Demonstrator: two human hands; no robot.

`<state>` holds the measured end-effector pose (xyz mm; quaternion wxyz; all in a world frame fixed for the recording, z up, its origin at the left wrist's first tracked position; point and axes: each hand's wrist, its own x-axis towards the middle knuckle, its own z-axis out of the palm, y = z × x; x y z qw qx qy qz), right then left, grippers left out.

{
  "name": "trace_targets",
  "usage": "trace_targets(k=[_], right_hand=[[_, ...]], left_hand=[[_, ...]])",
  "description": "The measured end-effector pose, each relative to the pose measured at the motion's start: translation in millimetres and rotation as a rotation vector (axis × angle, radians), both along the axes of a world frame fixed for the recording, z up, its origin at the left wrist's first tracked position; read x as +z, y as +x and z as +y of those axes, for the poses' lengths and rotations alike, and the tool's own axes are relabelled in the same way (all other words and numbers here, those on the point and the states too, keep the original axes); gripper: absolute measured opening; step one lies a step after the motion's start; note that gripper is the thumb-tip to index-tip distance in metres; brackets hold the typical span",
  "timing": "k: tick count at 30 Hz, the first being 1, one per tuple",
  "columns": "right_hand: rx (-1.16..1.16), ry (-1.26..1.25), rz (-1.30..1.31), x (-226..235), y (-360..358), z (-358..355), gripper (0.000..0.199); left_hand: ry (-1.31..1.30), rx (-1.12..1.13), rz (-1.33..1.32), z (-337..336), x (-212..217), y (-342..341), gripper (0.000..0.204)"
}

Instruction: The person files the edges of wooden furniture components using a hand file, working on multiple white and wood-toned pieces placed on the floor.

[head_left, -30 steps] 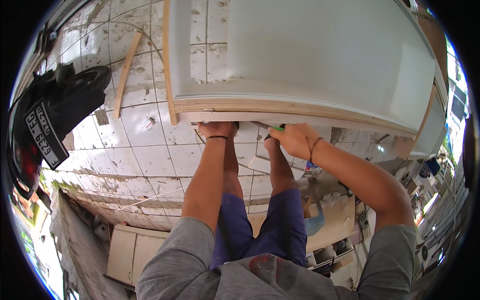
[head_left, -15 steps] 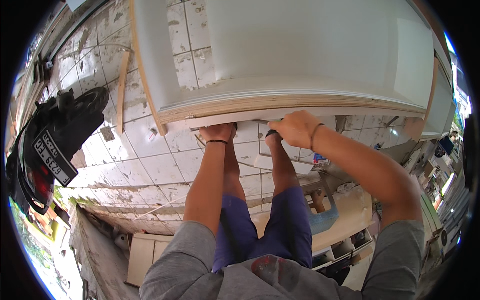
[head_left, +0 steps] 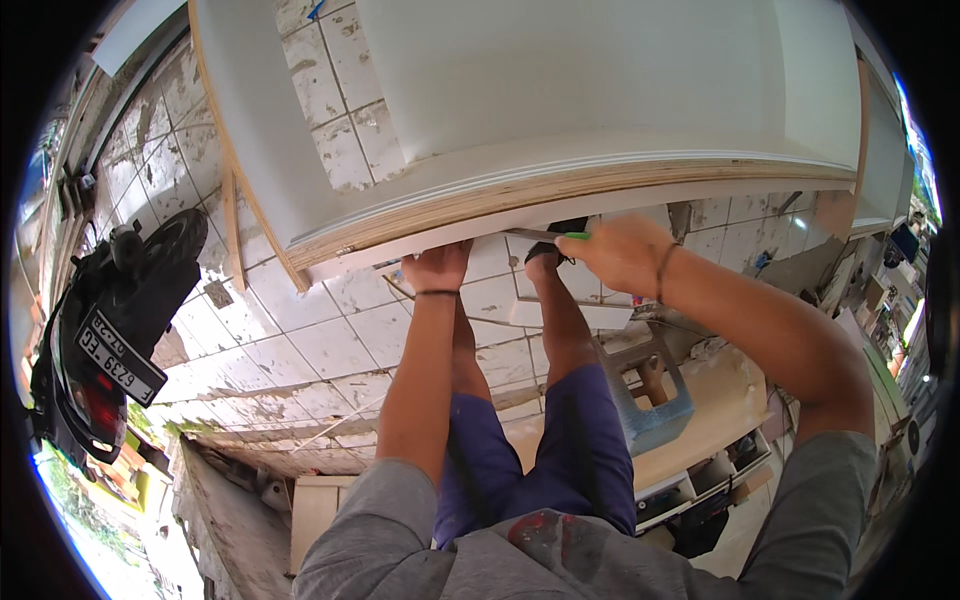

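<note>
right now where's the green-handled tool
In the head view, the green-handled tool sits right of centre in the right hand, its blade against the white panel's plywood edge.

Motorbike [head_left: 105, 330] left — panel [head_left: 600, 100] ahead

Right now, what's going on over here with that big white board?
A person stands over a large white panel with a raw plywood edge. The left hand grips its near edge from below, while the right hand holds a slim green-handled tool flat against that edge. A parked motorbike stands on the tiled floor.
</note>
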<state>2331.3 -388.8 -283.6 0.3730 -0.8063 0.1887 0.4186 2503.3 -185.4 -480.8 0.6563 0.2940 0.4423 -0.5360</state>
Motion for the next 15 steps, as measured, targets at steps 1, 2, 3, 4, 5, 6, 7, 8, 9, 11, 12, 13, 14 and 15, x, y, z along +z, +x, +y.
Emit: trace_targets(k=[1, 2, 3, 4, 5, 6, 7, 8, 9, 11, 12, 13, 14, 15], right_hand=[[-0.005, -0.003, -0.008, -11, 6, 3, 0.017], [-0.008, -0.004, -0.043, -18, 9, 9, 0.016], [-0.013, -0.014, -0.075, -21, 8, 11, 0.015], [-0.022, -0.019, -0.069, -18, 3, 12, 0.015], [-0.069, 0.002, -0.046, -13, -7, 19, 0.016], [-0.108, 0.004, -0.046, -9, -15, 19, 0.016], [-0.117, -0.001, -0.049, 1, -26, 19, 0.016], [-0.064, -0.054, -0.098, 22, -37, 19, 0.026], [-0.012, -0.112, -0.136, 35, -48, 16, 0.039], [-0.006, -0.132, -0.152, 42, -63, 6, 0.040], [0.008, -0.152, -0.169, 40, -68, 2, 0.041], [0.002, -0.152, -0.175, 29, -66, -4, 0.041], [0.029, -0.103, -0.114, 13, -65, -14, 0.038], [0.056, -0.051, -0.072, -5, -59, -19, 0.036]], left_hand=[[-0.019, -0.018, -0.053, 0, -18, 5, 0.089], [-0.034, -0.028, -0.085, -1, -32, 5, 0.088], [-0.046, -0.033, -0.098, -3, -37, 6, 0.086], [-0.045, -0.037, -0.095, -3, -40, 5, 0.085], [-0.028, -0.046, -0.069, 2, -36, -3, 0.084], [-0.018, -0.055, -0.042, 1, -26, -7, 0.082], [0.000, -0.067, -0.015, 5, -12, -11, 0.081], [0.017, -0.067, 0.009, 8, 8, -10, 0.079], [0.014, -0.076, 0.035, 8, 21, -16, 0.078], [-0.003, -0.100, 0.061, 2, 33, -27, 0.076], [-0.002, -0.117, 0.051, -3, 30, -30, 0.074], [0.010, -0.140, 0.012, -7, 25, -32, 0.073], [0.008, -0.163, -0.016, -13, 15, -40, 0.072], [0.005, -0.242, -0.126, -16, 0, -39, 0.071]])
